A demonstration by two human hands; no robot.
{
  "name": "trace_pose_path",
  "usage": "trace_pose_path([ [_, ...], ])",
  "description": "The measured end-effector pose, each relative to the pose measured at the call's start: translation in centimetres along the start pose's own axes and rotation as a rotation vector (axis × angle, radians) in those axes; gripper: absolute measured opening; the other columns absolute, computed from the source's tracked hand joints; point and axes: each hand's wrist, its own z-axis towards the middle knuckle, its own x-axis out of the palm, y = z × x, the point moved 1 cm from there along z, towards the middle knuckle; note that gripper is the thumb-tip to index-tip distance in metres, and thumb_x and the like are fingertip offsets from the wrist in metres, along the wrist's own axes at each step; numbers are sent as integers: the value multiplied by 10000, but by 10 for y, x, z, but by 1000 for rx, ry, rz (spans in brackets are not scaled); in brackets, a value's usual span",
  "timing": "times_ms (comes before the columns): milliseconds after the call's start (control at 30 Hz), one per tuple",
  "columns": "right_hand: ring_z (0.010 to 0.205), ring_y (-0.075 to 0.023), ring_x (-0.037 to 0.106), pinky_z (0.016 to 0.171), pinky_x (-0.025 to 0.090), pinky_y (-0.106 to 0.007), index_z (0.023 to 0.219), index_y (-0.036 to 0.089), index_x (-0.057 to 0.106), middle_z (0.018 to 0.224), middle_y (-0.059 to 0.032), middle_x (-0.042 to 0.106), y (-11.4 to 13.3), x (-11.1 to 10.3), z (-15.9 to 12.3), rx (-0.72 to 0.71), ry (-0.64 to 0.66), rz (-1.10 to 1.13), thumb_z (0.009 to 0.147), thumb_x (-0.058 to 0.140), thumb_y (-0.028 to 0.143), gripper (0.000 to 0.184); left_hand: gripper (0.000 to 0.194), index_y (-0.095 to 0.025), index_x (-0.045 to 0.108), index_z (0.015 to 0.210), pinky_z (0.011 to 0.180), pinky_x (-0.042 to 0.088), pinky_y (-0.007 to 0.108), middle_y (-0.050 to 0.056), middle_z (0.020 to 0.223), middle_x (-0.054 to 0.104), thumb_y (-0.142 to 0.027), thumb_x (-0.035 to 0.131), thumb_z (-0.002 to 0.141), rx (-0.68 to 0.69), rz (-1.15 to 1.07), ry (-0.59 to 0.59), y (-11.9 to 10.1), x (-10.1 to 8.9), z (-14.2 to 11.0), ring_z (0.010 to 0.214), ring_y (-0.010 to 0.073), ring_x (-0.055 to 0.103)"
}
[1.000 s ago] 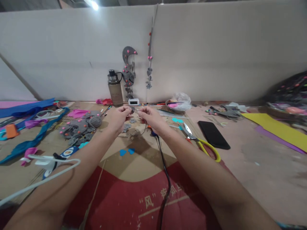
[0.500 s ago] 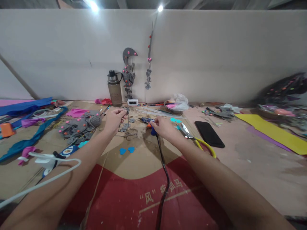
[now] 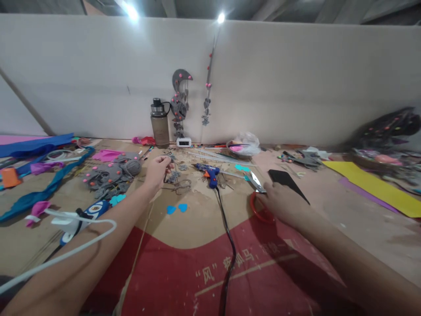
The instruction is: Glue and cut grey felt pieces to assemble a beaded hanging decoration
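My left hand (image 3: 158, 171) is closed in a pinch on a small grey felt piece with a strand, partly hidden by the fingers. Below and beside it lie small grey felt cutouts (image 3: 173, 176) and a loose grey cord (image 3: 181, 186). My right hand (image 3: 279, 197) is closed at the handles of the scissors (image 3: 259, 207), covering one loop; the red loop and the silver blades show. A blue hot glue gun (image 3: 213, 176) rests between my hands, its nozzle toward the left. Two blue felt hearts (image 3: 176, 208) lie nearer to me.
A black phone (image 3: 287, 184) lies beside my right hand. The glue gun's black cable (image 3: 230, 237) runs toward me over the cardboard (image 3: 171, 272). Behind stand a bottle (image 3: 160, 127) and a small clock (image 3: 183, 142). Grey felt garlands (image 3: 113, 173) lie at left.
My right hand has let go of the glue gun, which now lies on the cardboard, and has moved right to the scissors, whose red loop has shifted left. The left hand keeps its pinch.
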Motion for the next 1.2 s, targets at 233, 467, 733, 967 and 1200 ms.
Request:
trace_pose_path([
  [233,847,-299,597,634,385,-339,1113,102,585,963,-212,601,13,22,-16,183,44,35,886,418,236,312,119,-149,483,732,388,361,160,36,671,650,-195,592,716,-21,-23,-1,-6,3,-4,466,87,574],
  [467,631,-209,588,558,400,-289,1176,110,496,721,-80,607,-17,41,-10,484,-17,735,750,566,323,481,181,-135,528,760,421,393,168,28,666,646,-237,659,689,17,-34,55,-6,-1,-1,479,83,568],
  [733,764,-171,603,637,494,-288,1427,243,225,1096,-95,598,19,-32,17,64,-456,1270,798,474,303,680,299,-109,644,806,470,415,178,60,744,667,-332,747,636,-45,-17,181,-12,15,6,553,81,574],
  [967,980,-204,540,837,459,-321,1403,202,332,1145,-117,515,69,-47,76,-152,-575,819,781,494,208,643,348,-114,636,718,436,358,160,-24,551,542,-355,811,539,-115,-78,142,10,18,9,467,49,461],
  [1200,939,-224,541,737,428,-295,1411,234,329,1103,-101,532,78,-13,95,-160,-480,484,797,511,237,641,343,-112,595,676,355,174,136,-48,502,467,-362,796,553,-99,-75,98,27,6,17,396,22,341],
])
